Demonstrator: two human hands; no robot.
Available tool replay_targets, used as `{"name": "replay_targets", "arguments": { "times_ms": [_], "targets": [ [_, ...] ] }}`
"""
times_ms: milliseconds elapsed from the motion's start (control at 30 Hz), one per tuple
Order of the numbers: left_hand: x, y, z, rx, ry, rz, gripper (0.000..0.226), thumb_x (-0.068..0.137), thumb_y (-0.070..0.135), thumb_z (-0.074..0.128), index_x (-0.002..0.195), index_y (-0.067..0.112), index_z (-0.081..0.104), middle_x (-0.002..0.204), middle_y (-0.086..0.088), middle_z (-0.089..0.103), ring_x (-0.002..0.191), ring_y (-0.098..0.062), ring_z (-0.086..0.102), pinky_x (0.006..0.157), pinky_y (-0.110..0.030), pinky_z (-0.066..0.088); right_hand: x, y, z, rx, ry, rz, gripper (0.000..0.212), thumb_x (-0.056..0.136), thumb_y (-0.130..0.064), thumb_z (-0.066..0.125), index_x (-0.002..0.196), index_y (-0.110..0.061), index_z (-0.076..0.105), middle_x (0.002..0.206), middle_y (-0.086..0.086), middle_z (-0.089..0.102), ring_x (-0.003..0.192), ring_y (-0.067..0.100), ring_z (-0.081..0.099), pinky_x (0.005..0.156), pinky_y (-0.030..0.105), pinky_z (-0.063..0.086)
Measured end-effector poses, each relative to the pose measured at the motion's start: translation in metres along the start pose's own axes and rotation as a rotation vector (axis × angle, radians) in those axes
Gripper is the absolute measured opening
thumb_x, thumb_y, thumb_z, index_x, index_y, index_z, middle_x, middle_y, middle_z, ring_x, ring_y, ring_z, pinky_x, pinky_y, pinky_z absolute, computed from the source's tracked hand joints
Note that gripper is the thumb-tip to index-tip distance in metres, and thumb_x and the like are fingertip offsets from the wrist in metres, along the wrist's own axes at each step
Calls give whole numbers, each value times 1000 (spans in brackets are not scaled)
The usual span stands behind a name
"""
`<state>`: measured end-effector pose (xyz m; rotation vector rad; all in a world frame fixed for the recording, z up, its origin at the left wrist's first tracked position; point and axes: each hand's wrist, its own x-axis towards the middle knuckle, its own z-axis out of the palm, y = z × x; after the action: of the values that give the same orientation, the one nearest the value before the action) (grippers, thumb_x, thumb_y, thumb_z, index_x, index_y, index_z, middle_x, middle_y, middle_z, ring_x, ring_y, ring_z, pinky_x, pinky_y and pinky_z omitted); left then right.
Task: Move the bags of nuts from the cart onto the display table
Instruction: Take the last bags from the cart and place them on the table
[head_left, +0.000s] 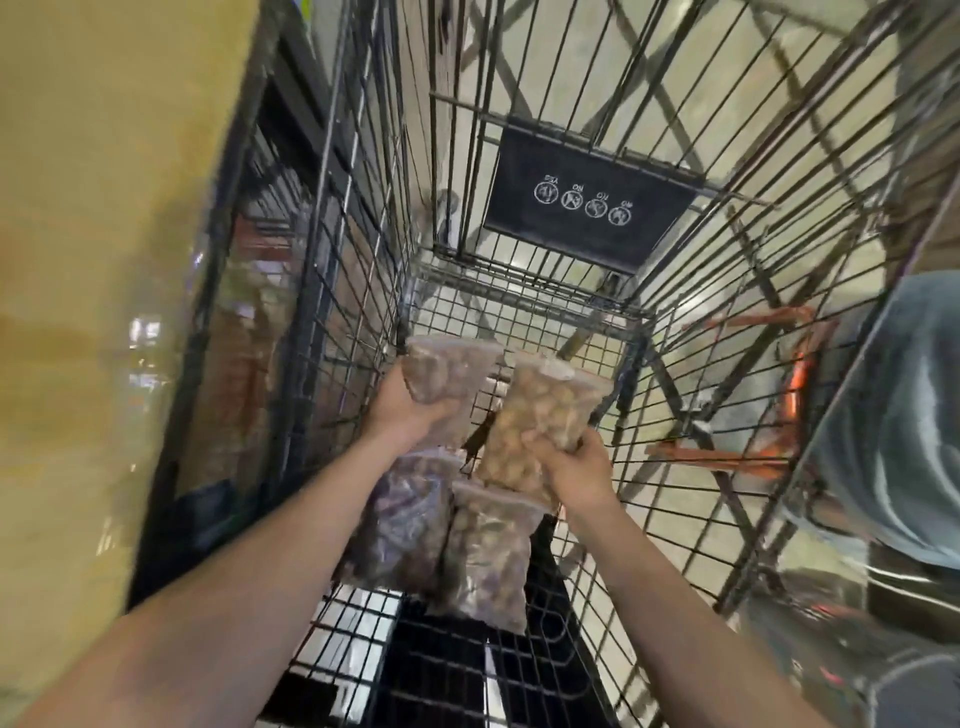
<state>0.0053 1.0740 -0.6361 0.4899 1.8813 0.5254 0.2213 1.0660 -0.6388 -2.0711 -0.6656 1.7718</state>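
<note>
- Lying nearest on the wire floor of the cart (363, 270), two bags of nuts (485, 558) waited.
- Above them, the left hand (402, 415) gripped a brownish bag (449, 371) and the right hand (574, 467) a paler bag (540, 421), fingers curled round each, probably for carrying out.
- Beyond lay pale flooring (566, 78); no display table was visible.

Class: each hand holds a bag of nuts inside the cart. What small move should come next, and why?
Probably lift both bags straight up out of the wire cart. The left hand grips the brownish bag, the right hand the paler bag, and both are still below the rim.
</note>
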Motion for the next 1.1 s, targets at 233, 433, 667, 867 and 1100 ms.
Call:
{"name": "replay_targets", "arguments": {
  "times_ms": [233, 433, 667, 867, 1100],
  "targets": [
    [-95, 39, -29, -426, -17, -17, 45, 68, 19, 92, 102, 24, 62, 99, -1, 76, 89, -21, 73, 81, -39, 61, -90, -45, -56, 71, -144, -129, 56, 80, -11, 87, 127, -8, 57, 118, 18, 75, 101, 37, 76, 85, 58, 61],
    [-205, 33, -59, -622, -114, 26, 68, 55, 27, 93, 116, 16, 66, 102, -8, 79, 87, -26, 77, 69, -42, 62, -173, -69, -96, -29, -252, -254, 86, 54, -40, 97, 128, -16, 59, 112, 11, 78, 101, 34, 76, 93, 61, 58],
    [-329, 14, -54, -785, -25, 183, 53, 69, 7, 82, 118, 3, 64, 99, -13, 78, 80, -24, 76, 62, -35, 60, -252, -70, -135, -96, -404, -383, 74, 63, -29, 90, 128, -17, 56, 114, 9, 78, 100, 29, 77, 93, 56, 59],
    [-430, -16, -48, -890, 117, 313, 55, 67, 10, 87, 118, 6, 67, 105, -16, 77, 90, -28, 76, 72, -39, 61, -316, -72, -155, -166, -566, -476, 54, 76, -12, 87, 123, -16, 62, 104, 7, 81, 92, 29, 79, 79, 46, 65],
    [-527, -77, -49, -1029, 328, 354, 96, 35, 39, 102, 119, 9, 67, 110, -15, 76, 100, -33, 74, 85, -43, 58, -386, -63, -142, -305, -811, -540, 60, 68, -10, 88, 123, -11, 64, 106, 11, 80, 96, 33, 77, 83, 50, 63]
  ]
}}
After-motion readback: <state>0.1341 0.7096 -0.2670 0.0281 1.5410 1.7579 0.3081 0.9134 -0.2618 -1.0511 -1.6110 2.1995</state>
